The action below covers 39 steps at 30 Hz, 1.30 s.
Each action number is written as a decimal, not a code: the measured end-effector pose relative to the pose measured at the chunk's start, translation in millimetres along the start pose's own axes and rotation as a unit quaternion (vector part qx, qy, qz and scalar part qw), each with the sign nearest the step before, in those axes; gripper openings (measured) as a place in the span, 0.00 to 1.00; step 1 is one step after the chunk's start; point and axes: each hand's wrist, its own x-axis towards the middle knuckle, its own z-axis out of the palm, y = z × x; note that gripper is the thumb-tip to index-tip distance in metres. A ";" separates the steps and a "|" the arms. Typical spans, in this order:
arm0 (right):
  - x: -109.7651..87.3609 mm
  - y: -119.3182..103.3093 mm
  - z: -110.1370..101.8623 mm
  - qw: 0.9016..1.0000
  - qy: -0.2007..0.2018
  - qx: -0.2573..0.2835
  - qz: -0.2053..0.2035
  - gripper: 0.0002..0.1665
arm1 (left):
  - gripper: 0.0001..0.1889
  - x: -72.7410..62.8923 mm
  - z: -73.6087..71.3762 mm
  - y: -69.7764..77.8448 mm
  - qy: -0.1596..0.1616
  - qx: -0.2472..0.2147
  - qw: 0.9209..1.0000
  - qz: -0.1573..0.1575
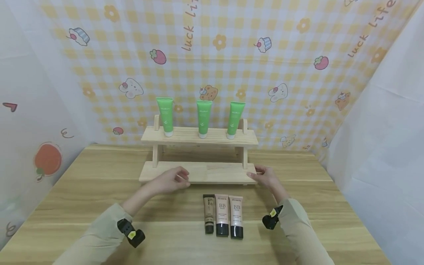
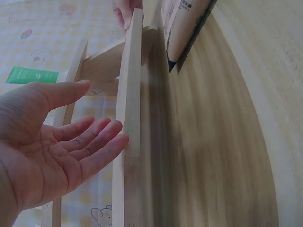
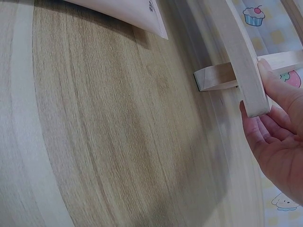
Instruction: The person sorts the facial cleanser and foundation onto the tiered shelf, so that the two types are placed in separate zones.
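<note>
The right end of the wooden rack's [image 1: 198, 176] lower shelf is pinched by the right hand [image 1: 266, 178]: the thumb is laid on the upper face, and the fingers [image 3: 253, 135] are curled under the end, so the board lies between them. The left hand [image 1: 170, 180] is held at the left part of the same shelf's front, its fingers loosely extended and a little spread, with the thumb held apart. The shelf's edge lies right at those fingertips, though whether it is touched cannot be made out for certain from the left wrist view.

One rack is seen, built with two shelves and stood at the back of the desk [image 1: 165, 235]. On the upper shelf [image 1: 183, 137], three green tubes [image 1: 203, 117] are stood upright on white caps, spaced apart in a row. In front of the rack, three more tubes are laid flat on the desk, side by side: two pale pink tubes [image 1: 222, 213] marked "BB" and, to their left, one narrower brown tube [image 1: 209, 211]. All three are dark-capped, with the caps turned towards the person. Neither hand is touched by these tubes.
</note>
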 end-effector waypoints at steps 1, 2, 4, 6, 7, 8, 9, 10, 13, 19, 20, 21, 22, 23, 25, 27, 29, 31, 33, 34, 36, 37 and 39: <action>0.4 0.3 -0.2 1.000 0.001 0.001 0.000 0.39 | 0.22 -0.1 1.4 0.0 -0.001 0.001 1.000 0.001; 0.8 0.5 -0.5 1.000 0.002 0.002 0.001 0.39 | 0.22 -0.3 2.8 0.4 -0.002 -0.001 1.000 0.000; 1.2 1.0 -1.0 1.000 0.002 -0.001 -0.003 0.40 | 0.22 -1.1 5.0 0.8 -0.007 0.001 1.000 0.005; 1.3 1.2 -1.3 1.000 0.001 -0.005 -0.005 0.40 | 0.22 -2.0 7.1 1.1 -0.011 0.002 1.000 0.009; 1.3 1.3 -1.4 1.000 0.000 -0.004 -0.005 0.40 | 0.22 -2.8 8.2 1.5 -0.013 0.003 1.000 0.010; 1.1 1.2 -1.4 1.000 0.000 -0.004 -0.005 0.40 | 0.23 -3.4 9.3 2.1 -0.015 0.009 1.000 0.017; 0.9 1.1 -1.4 1.000 -0.001 -0.003 -0.005 0.40 | 0.23 -3.7 10.6 2.1 -0.018 0.011 1.000 0.019; 0.7 1.0 -1.3 1.000 -0.001 -0.002 -0.005 0.40 | 0.23 -3.9 11.9 2.2 -0.019 0.012 1.000 0.020; 0.3 0.4 -1.0 1.000 -0.002 0.001 -0.005 0.39 | 0.23 -3.2 16.7 2.0 -0.025 0.019 0.999 0.022; -0.6 -1.5 -0.9 1.000 0.000 0.004 -0.001 0.39 | 0.23 -0.6 27.3 1.1 -0.040 0.021 0.999 0.002; -1.0 -2.1 -1.0 1.000 -0.001 0.003 -0.001 0.39 | 0.23 -0.7 28.8 1.7 -0.044 0.021 0.999 -0.002; -1.5 -2.7 -1.0 1.000 -0.001 0.001 -0.002 0.39 | 0.24 -0.7 30.2 2.4 -0.048 0.021 0.999 -0.006; -2.0 -3.3 -0.8 1.000 0.000 0.003 0.000 0.39 | 0.24 -0.7 31.6 2.9 -0.051 0.018 0.998 -0.011; -2.4 -3.7 -0.8 1.000 0.001 0.003 0.000 0.38 | 0.25 -0.7 33.2 3.4 -0.055 0.016 0.998 -0.016; -3.3 -4.4 -0.7 1.000 0.003 -0.001 -0.001 0.38 | 0.27 -0.2 36.4 4.3 -0.060 0.011 0.998 -0.026; -3.4 -4.5 -0.5 1.000 0.004 -0.003 -0.002 0.38 | 0.28 0.8 39.9 3.9 -0.063 0.007 0.997 -0.033; -3.1 -4.2 -0.5 1.000 0.006 -0.004 -0.002 0.38 | 0.29 2.1 43.6 3.1 -0.065 0.006 0.997 -0.039; -2.8 -3.8 -0.4 1.000 0.007 -0.005 -0.003 0.39 | 0.29 3.2 46.7 3.1 -0.066 0.007 0.997 -0.043; -2.6 -3.6 -0.3 1.000 0.006 -0.005 -0.003 0.39 | 0.29 4.1 49.9 3.7 -0.066 0.007 0.997 -0.048; -2.6 -3.5 -0.2 1.000 0.007 -0.004 -0.004 0.39 | 0.29 4.7 51.6 4.2 -0.064 0.007 0.997 -0.050; -2.5 -3.2 -0.2 1.000 0.007 -0.002 -0.005 0.39 | 0.29 5.9 55.5 5.3 -0.059 0.009 0.997 -0.054; -2.3 -3.1 -0.2 1.000 0.006 -0.003 -0.005 0.39 | 0.29 6.6 57.9 5.6 -0.054 0.010 0.997 -0.058; -2.2 -2.7 -0.2 1.000 0.006 -0.001 -0.004 0.39 | 0.29 7.9 63.4 6.2 -0.036 0.016 0.997 -0.068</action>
